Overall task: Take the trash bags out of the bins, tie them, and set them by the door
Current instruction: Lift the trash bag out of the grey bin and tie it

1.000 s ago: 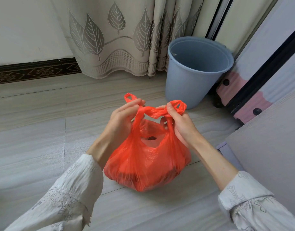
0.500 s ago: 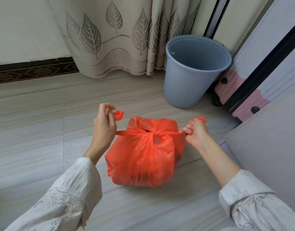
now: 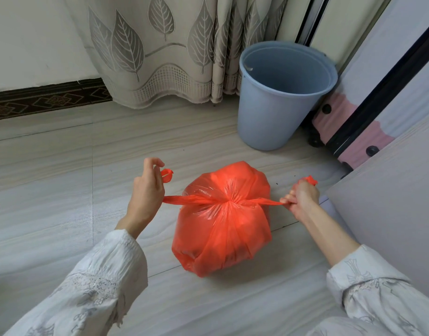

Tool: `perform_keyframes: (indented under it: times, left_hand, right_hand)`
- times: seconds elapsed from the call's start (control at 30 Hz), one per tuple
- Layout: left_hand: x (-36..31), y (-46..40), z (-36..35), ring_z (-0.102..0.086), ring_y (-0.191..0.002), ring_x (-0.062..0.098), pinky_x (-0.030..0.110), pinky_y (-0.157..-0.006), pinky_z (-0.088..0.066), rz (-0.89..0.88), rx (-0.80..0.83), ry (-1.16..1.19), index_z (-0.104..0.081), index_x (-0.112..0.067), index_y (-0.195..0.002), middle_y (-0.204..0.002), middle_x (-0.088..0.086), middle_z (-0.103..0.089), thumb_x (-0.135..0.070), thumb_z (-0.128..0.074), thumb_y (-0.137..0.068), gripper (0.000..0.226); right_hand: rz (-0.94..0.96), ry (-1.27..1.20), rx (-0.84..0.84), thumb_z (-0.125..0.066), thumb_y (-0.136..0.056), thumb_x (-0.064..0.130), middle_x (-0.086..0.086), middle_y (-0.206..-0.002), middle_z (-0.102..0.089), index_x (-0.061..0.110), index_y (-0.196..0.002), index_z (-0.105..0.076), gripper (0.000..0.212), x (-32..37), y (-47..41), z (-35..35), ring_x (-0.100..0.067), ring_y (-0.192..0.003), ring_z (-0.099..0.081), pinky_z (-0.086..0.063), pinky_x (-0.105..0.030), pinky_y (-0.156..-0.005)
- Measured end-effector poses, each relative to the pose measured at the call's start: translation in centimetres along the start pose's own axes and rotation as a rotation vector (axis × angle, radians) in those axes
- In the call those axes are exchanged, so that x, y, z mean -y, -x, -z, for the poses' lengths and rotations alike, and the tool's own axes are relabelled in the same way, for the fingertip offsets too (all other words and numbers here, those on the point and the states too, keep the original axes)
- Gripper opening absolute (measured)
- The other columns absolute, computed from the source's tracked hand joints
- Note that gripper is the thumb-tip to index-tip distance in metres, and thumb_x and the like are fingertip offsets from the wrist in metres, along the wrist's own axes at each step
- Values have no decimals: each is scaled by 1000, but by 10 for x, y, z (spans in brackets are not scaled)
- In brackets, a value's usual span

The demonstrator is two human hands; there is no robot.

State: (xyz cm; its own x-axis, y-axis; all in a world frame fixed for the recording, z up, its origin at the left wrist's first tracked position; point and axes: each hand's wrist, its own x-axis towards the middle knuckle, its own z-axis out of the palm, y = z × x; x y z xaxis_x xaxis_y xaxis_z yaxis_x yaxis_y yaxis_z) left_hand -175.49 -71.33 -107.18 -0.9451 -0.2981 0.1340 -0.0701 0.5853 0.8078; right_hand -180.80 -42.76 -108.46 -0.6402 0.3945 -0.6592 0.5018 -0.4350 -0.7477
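Since before, both hands (image 3: 148, 195) pulled the orange bag (image 3: 223, 229) knot tighter.

Left hand (image 3: 146, 195) and right hand (image 3: 302, 198) spread apart, each fist apparently gripping a bag handle; forearms angled inward.

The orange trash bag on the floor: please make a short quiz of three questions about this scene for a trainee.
1. True or false: the orange trash bag sits inside the blue bin.
2. What does each hand grip?
3. Multiple choice: the bin is A) lying on its side, B) upright without a bag inside, C) covered by a lid.

Key
1. False: it rests on the floor, apart from the bin.
2. The left hand and the right hand each grip one handle of the bag, stretched sideways from the knot.
3. B.
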Motion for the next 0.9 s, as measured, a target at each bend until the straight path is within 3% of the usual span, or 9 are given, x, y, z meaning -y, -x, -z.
perform_keyframes:
  times: [0.2, 0.27, 0.33, 0.4, 0.53, 0.63, 0.73, 0.8, 0.9]
  left_hand:
    - [0, -12, 0, -53, -64, 23, 33, -64, -48, 102, -49, 268, -37, -12, -120, -69, -1, -54, -17, -36, -96, 24]
    - [-2, -11, -1, -57, -69, 18, 23, -68, -50, 188, -22, 458, -31, -15, -127, -76, -1, -56, -22, -44, -94, 36]
    - [0, -11, -3, -62, -89, 15, 26, -83, -48, 297, 9, 643, -28, -13, -135, -95, 2, -63, -25, -53, -90, 53]
    - [3, -11, -7, -58, -109, 16, 34, -92, -45, 436, 42, 823, -38, -11, -132, -113, 2, -61, -26, -59, -86, 53]
    - [4, -2, -26, -56, -106, 19, 33, -89, -45, 704, 62, 1125, -54, -15, -96, -102, 1, -59, -18, -52, -90, 7]
    - [-7, 11, -44, -62, -86, 15, 32, -85, -45, 701, 25, 1124, -58, -10, -86, -83, 2, -67, -18, -48, -93, 14]
    - [-23, 17, -50, -66, -62, 9, 31, -75, -48, 609, -37, 1181, -56, -9, -79, -63, 1, -66, -24, -37, -97, 30]
    - [-33, 16, -49, -59, -50, 12, 29, -67, -52, 554, -22, 1301, -48, -11, -71, -50, -1, -56, -28, -31, -99, 37]
    - [-43, 12, -48, -32, -37, 9, 23, -48, -43, 494, 60, 1275, -37, -17, -64, -39, -8, -28, -35, -26, -99, 40]
  right_hand:
    - [-17, -161, 217, -30, -98, 40, 2, -37, -40, 15, -66, -40, 43, -2, 1, 6, -10, -32, -41, -47, -28, -52]
    - [12, -218, 292, -29, -96, 50, -9, -80, -62, 12, -100, -54, 45, -3, 5, 8, -18, -80, -65, -49, -36, -84]
    - [-17, -322, 309, -32, -93, 54, -14, -135, -46, 15, -139, -31, 61, -7, 9, 9, -25, -131, -43, -32, -39, -111]
    - [-115, -477, 248, -44, -90, 52, -15, -149, -30, 7, -145, -18, 76, -14, 12, 9, -26, -141, -28, -23, -39, -117]
    - [-248, -541, 275, -63, -85, 32, -15, -128, -52, -1, -124, -48, 53, -29, 20, -2, -24, -113, -57, -44, -36, -103]
    - [32, -26, 181, -58, -89, 17, -8, -96, -63, 5, -95, -63, 14, -42, 35, -18, -16, -84, -59, -48, -26, -79]
    - [464, 467, 86, -40, -97, 28, -2, -89, -66, 8, -84, -66, 36, -45, 48, -21, -13, -85, -57, -40, -17, -69]
    - [517, 393, 200, -30, -100, 30, 2, -73, -67, 13, -65, -56, 47, -40, 52, -24, -12, -78, -61, -43, -12, -72]
    - [403, 118, 428, -24, -100, 35, 6, -40, -51, 15, -57, -36, 50, -36, 53, -35, -14, -49, -59, -49, -30, -73]
